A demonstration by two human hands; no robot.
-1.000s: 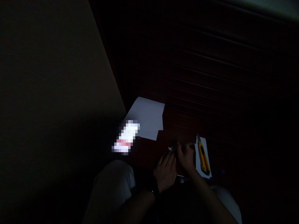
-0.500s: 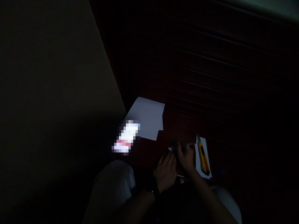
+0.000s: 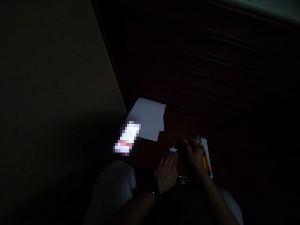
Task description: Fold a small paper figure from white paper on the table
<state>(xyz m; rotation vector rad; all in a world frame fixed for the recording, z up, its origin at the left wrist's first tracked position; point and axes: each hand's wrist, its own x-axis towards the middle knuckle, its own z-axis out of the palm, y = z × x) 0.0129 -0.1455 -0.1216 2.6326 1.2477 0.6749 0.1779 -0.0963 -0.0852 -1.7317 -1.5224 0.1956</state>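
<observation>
A small folded piece of white paper [image 3: 172, 149] pokes out past the fingertips of my left hand [image 3: 166, 173], which holds it against the dark reddish-brown surface [image 3: 150, 154]. Its fingers are close together and the thumb is hidden. To the right, my right hand [image 3: 195, 156] is closed around a slim dark pen-like tool [image 3: 200, 146], too dim to name exactly. The tool is raised and apart from the paper. Partly behind this hand lies a yellow utility knife [image 3: 206, 162] on a white sheet [image 3: 206, 145].
Several white paper sheets [image 3: 150, 117] lie overlapped at the back left. A lit phone [image 3: 128, 137] with a blurred screen touches their near corner. A pale wall [image 3: 70, 78] rises at left, dark slatted wood [image 3: 199, 81] behind. My knees [image 3: 114, 181] flank the surface.
My right hand has lifted the slim tool off the folded paper and moved right, now covering part of the yellow knife. My left hand has stayed on the paper.
</observation>
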